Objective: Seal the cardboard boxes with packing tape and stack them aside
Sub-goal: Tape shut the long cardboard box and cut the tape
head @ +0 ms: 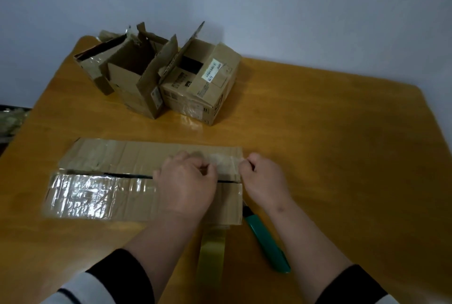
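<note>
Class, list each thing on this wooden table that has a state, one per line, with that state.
Long flat cardboard box: flaps closed, centre seam untaped.
Clear tape strip: stretched between both hands.
Left hand: pinching tape.
Right hand: pinching tape.
Three far cardboard boxes: flaps open.
Green utility knife: lying flat.

Four cardboard boxes [144,181], one tape strip [211,258], one cutter [266,242].
</note>
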The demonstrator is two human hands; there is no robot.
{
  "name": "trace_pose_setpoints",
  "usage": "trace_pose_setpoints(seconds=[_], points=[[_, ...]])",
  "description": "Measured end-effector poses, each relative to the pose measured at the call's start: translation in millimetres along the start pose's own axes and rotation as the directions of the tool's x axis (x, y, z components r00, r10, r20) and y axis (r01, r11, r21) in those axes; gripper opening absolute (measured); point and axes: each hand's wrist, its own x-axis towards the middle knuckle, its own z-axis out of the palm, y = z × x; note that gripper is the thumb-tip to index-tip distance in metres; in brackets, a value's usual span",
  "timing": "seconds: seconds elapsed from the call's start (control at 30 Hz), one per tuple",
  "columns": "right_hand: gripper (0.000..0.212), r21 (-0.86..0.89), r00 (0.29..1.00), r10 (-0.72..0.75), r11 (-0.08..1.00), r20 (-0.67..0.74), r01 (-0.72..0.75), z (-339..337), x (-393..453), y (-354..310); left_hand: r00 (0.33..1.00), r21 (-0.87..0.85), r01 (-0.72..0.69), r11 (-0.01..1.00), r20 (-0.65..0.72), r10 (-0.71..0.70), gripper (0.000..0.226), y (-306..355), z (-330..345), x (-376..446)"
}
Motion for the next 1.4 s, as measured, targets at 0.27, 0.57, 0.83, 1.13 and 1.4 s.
trace_pose_setpoints(seconds=[0.27, 0.57, 0.83, 1.13, 1.4], points=[[0.035, -0.125, 0.997, -0.066, 0.99, -0.046, 0.06, 2, -1, 12, 0.998, 0.095, -0.055, 0.994, -0.016, 0.057, 0.017, 1, 7, -11], [0.035, -0.13, 0.994, -0.089, 0.988, -0.057, 0.081, 6, -2, 17, 0.996, 0.137, -0.086, 0.987, 0.0, 0.087, 0.017, -1, 13, -15], [0.036, -0.083, 0.996, -0.07, 0.994, -0.06, 0.065, 10, 1, 22, 0.986, 0.168, -0.167, 0.972, 0.002, 0.169, 0.023, -5, 14, -15], [0.032, -0.029, 0.999, -0.045, 0.999, -0.028, 0.045, 14, 0, 22, 0.947, 0.321, -0.305, 0.896, -0.001, 0.323, 0.042, -10, 8, -2], [0.032, 0.022, 0.999, -0.049, 0.999, -0.015, 0.049, 16, -1, 21, 0.967, 0.372, -0.242, 0.896, 0.02, 0.253, 0.053, -24, 0, 4]])
